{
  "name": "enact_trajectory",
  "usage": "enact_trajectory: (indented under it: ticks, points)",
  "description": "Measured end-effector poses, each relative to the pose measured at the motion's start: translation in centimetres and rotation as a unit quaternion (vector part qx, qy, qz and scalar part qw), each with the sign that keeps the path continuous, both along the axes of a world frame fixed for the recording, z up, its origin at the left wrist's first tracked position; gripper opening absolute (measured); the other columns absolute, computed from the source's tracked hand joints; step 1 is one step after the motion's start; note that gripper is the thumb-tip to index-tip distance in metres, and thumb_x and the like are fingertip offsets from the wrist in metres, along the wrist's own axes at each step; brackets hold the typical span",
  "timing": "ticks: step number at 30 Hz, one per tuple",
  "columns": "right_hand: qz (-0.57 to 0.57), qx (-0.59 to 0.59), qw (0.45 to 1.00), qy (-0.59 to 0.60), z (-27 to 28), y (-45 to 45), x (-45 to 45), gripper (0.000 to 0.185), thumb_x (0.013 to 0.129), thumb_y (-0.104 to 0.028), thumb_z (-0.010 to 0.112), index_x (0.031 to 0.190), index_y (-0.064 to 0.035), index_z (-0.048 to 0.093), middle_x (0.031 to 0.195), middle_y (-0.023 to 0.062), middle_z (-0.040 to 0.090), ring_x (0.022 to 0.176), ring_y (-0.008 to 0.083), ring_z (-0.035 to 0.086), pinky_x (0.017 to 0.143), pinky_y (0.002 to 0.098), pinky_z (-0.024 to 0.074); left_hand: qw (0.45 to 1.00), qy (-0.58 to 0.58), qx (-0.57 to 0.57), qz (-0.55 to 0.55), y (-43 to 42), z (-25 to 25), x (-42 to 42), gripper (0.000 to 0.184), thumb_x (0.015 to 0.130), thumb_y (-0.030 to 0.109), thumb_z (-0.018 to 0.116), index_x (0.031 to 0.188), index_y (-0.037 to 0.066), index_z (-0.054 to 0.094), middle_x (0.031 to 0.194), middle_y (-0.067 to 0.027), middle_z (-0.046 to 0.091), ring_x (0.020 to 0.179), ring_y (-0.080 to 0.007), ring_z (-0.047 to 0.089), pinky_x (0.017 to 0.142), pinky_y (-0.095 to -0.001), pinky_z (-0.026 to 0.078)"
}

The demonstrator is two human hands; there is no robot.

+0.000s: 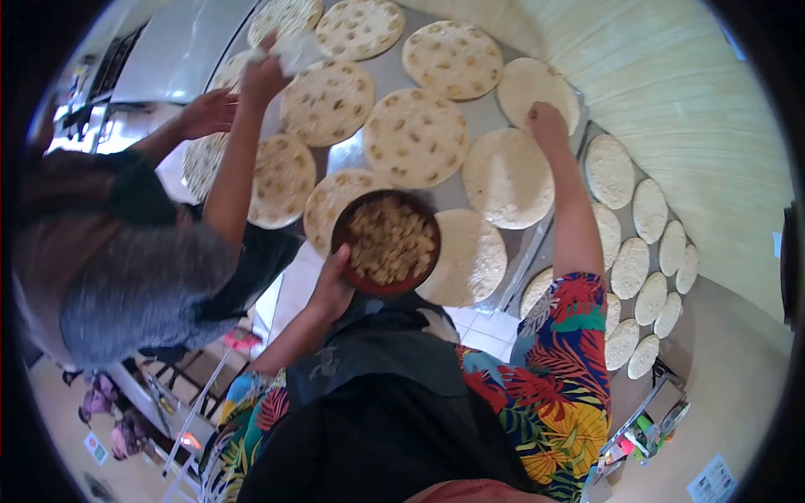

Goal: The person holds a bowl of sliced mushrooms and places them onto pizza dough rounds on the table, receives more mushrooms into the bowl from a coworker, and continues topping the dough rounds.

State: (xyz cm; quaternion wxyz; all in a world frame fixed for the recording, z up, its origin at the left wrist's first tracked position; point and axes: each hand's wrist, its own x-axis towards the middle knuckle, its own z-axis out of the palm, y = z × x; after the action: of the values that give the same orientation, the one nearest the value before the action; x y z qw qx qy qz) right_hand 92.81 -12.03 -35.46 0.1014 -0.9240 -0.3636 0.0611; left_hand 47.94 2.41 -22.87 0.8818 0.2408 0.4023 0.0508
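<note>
My left hand point(333, 289) grips the rim of a round brown bowl point(339, 272). Small tan chunks point(390, 239) fill it; I cannot tell whether they are chicken or mushroom. Over a plain pizza base point(528, 88) at the far right of the metal table, my right hand point(549, 126) is closed, and whatever it holds is hidden. Nearer me lie two more bases, one pale base point(508, 178) and another point(463, 256), with no chunks visible on them. Bases dotted with chunks, such as one pizza base point(416, 138), lie left of these.
A co-worker point(142, 277) stands at my left; one co-worker's hand point(267, 80) holds up something whitish over the bases, the other hand point(208, 115) is lower. More plain bases point(631, 267) sit on a surface at right, beside the wall point(671, 126).
</note>
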Motion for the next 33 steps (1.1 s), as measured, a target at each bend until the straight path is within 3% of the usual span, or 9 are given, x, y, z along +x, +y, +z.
enact_trajectory:
  ticks: [5, 9, 13, 14, 16, 19, 22, 24, 33]
  points:
    - [0.013, 0.09, 0.991, -0.103, 6.8, 1.1, -4.0, 0.01, 0.078, -0.013, 0.06, 0.083, -0.0045, 0.062, 0.094, 0.0121, 0.057, 0.079, 0.028, 0.059, 0.07, 0.0383, 0.0474, 0.996, -0.028, 0.082, -0.014, -0.2, 0.8, 2.1, 0.068, 0.086, 0.047, 0.052, 0.136, 0.006, 0.031, 0.137, -0.0095, 0.039, 0.127, -0.0226, 0.036, 0.106, -0.04, 0.027]
    - [-0.002, 0.235, 0.964, 0.124, 16.4, 1.9, -10.9, 0.013, 0.08, -0.013, 0.062, 0.09, -0.004, 0.063, 0.085, 0.0087, 0.059, 0.072, 0.022, 0.057, 0.066, 0.0317, 0.0459, 0.994, -0.031, 0.092, -0.041, -0.5, 1.0, 2.8, 0.064, 0.089, 0.046, 0.048, 0.136, 0.006, 0.031, 0.135, -0.0083, 0.041, 0.126, -0.0207, 0.038, 0.106, -0.0386, 0.028]
    - [0.098, 0.248, 0.935, 0.234, 21.5, 0.6, -19.0, 0.014, 0.076, -0.012, 0.064, 0.087, -0.0047, 0.062, 0.081, 0.0079, 0.059, 0.07, 0.022, 0.056, 0.065, 0.0318, 0.045, 0.991, -0.039, 0.111, -0.062, -1.2, 2.9, 4.4, 0.063, 0.09, 0.047, 0.047, 0.135, 0.006, 0.031, 0.135, -0.0082, 0.042, 0.125, -0.0203, 0.039, 0.105, -0.0377, 0.028]
    - [0.094, 0.246, 0.937, 0.229, 21.7, 0.3, -20.0, 0.014, 0.076, -0.012, 0.064, 0.087, -0.0047, 0.062, 0.081, 0.0079, 0.059, 0.07, 0.022, 0.056, 0.065, 0.0318, 0.045, 0.992, -0.049, 0.095, -0.061, -1.5, 3.2, 4.7, 0.064, 0.089, 0.045, 0.05, 0.134, 0.005, 0.031, 0.133, -0.0091, 0.042, 0.124, -0.0199, 0.038, 0.104, -0.0359, 0.028]
    - [0.24, 0.162, 0.949, 0.125, 21.6, -0.6, -21.7, 0.015, 0.071, -0.014, 0.066, 0.083, -0.0067, 0.061, 0.081, 0.0059, 0.058, 0.077, 0.0215, 0.055, 0.068, 0.0338, 0.0442, 0.993, -0.065, 0.079, -0.063, -2.0, 3.3, 5.2, 0.064, 0.088, 0.042, 0.054, 0.133, 0.003, 0.03, 0.131, -0.01, 0.042, 0.122, -0.0196, 0.038, 0.104, -0.034, 0.028]
    - [0.244, 0.058, 0.967, 0.046, 23.2, -1.6, -24.1, 0.022, 0.066, -0.009, 0.067, 0.086, -0.0066, 0.059, 0.088, 0.005, 0.057, 0.086, 0.0234, 0.054, 0.075, 0.0354, 0.0427, 0.991, -0.069, 0.096, -0.069, -2.6, 3.5, 5.6, 0.062, 0.087, 0.042, 0.054, 0.13, 0.003, 0.033, 0.127, -0.0099, 0.044, 0.119, -0.0186, 0.041, 0.101, -0.0345, 0.031]
    - [0.221, 0.077, 0.972, -0.023, 23.6, -1.8, -25.2, 0.025, 0.067, -0.012, 0.064, 0.091, -0.0087, 0.058, 0.091, 0.0045, 0.054, 0.09, 0.0194, 0.053, 0.075, 0.0336, 0.0422, 0.985, -0.08, 0.118, -0.095, -3.3, 5.3, 6.4, 0.062, 0.09, 0.046, 0.047, 0.134, 0.004, 0.032, 0.133, -0.0085, 0.043, 0.122, -0.0195, 0.041, 0.103, -0.0363, 0.031]
    - [0.23, 0.075, 0.97, -0.037, 23.4, -1.8, -25.7, 0.027, 0.067, -0.011, 0.063, 0.093, -0.0087, 0.057, 0.091, 0.0053, 0.054, 0.09, 0.0204, 0.053, 0.074, 0.0335, 0.0429, 0.987, -0.085, 0.106, -0.084, -3.7, 6.1, 6.7, 0.062, 0.087, 0.043, 0.056, 0.128, 0.003, 0.033, 0.124, -0.0095, 0.046, 0.116, -0.0181, 0.043, 0.098, -0.0356, 0.034]
    - [0.235, 0.114, 0.965, 0.016, 22.3, -2.8, -26.2, 0.02, 0.069, -0.007, 0.06, 0.089, -0.0058, 0.06, 0.089, 0.0092, 0.055, 0.085, 0.0238, 0.057, 0.068, 0.0322, 0.0484, 0.983, -0.105, 0.087, -0.119, -3.6, 4.7, 5.9, 0.062, 0.087, 0.043, 0.055, 0.129, 0.002, 0.033, 0.123, -0.0094, 0.047, 0.116, -0.0189, 0.044, 0.097, -0.0375, 0.036]
